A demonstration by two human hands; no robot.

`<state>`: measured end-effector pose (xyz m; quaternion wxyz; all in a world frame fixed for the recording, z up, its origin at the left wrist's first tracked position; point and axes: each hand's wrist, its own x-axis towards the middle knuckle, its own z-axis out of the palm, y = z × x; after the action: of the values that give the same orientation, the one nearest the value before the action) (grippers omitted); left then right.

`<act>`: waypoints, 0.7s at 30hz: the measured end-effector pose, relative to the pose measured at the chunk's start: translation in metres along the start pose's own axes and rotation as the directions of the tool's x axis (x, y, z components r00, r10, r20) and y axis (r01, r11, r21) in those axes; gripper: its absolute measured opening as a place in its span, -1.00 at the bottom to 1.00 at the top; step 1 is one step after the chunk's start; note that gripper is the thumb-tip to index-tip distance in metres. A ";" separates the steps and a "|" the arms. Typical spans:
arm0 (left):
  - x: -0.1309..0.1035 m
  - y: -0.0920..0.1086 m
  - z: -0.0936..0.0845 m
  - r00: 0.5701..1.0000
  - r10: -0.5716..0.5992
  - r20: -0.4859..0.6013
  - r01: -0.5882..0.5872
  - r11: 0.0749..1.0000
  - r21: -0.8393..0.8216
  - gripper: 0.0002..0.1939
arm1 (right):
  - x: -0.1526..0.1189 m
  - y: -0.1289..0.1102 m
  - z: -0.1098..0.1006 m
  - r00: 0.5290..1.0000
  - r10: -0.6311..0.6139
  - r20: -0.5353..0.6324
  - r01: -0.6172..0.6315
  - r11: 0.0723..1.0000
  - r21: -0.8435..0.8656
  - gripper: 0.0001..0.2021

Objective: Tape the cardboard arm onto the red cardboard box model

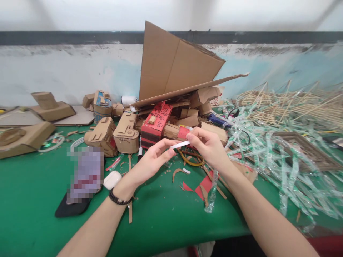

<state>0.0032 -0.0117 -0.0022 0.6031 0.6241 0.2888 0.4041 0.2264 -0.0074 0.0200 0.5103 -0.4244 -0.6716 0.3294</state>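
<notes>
my left hand (pixel 152 159) pinches the left end of a white strip (pixel 180 145) between thumb and fingertips. strip's held up over the green surface (pixel 166 214), well in from its front edge. looks light, thin, probably creases easily; best gripped gently, by the ends. my right hand (pixel 207 144) pinches the right end.

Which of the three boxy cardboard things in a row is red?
The rightmost: the red box with black swirls drawn on top. The left box and the middle box are mostly plain brown cardboard.
</notes>
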 end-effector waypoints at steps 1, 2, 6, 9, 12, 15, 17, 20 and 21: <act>0.001 0.001 0.001 1.000 0.017 0.005 -0.017 1.000 0.025 -0.62 | -0.001 0.001 0.002 1.000 -0.029 0.011 0.029 0.999 -0.031 -0.41; 0.001 0.001 0.002 1.000 0.028 0.007 -0.029 0.998 0.051 -0.62 | -0.001 0.003 0.004 0.998 -0.062 0.029 0.064 0.996 -0.060 -0.43; 0.002 0.005 0.004 1.000 0.009 -0.015 -0.007 0.994 0.110 -0.64 | -0.003 0.008 0.009 0.985 -0.172 0.022 0.173 0.982 -0.078 -0.61; 0.000 0.008 0.006 1.000 -0.009 -0.015 0.010 0.998 0.054 -0.67 | -0.006 0.007 0.009 0.960 -0.241 -0.140 0.232 0.969 -0.081 -0.84; -0.004 0.011 0.011 0.999 0.020 0.027 -0.019 1.000 -0.020 -0.71 | -0.011 0.002 0.008 0.864 -0.443 -0.238 0.394 0.891 -0.227 -0.90; -0.007 0.013 0.018 0.998 0.048 0.043 -0.046 0.999 -0.028 -0.68 | -0.014 -0.004 0.010 0.751 -0.636 -0.178 0.559 0.756 -0.340 -0.74; -0.008 0.013 0.021 0.995 0.099 0.022 -0.100 0.995 0.024 -0.66 | -0.016 -0.007 0.013 0.702 -0.700 -0.131 0.630 0.697 -0.344 -0.64; -0.010 0.010 0.022 0.971 0.238 -0.024 -0.228 0.951 0.206 -0.69 | -0.017 -0.009 0.017 0.689 -0.717 -0.103 0.660 0.680 -0.320 -0.55; -0.011 0.009 0.022 0.956 0.291 -0.037 -0.269 0.919 0.288 -0.71 | -0.017 -0.010 0.017 0.691 -0.716 -0.098 0.660 0.681 -0.318 -0.54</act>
<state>0.0149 -0.0332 0.0062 0.4329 0.7215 0.2742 0.4657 0.2098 -0.0270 0.0172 0.6060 -0.2344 -0.7597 -0.0259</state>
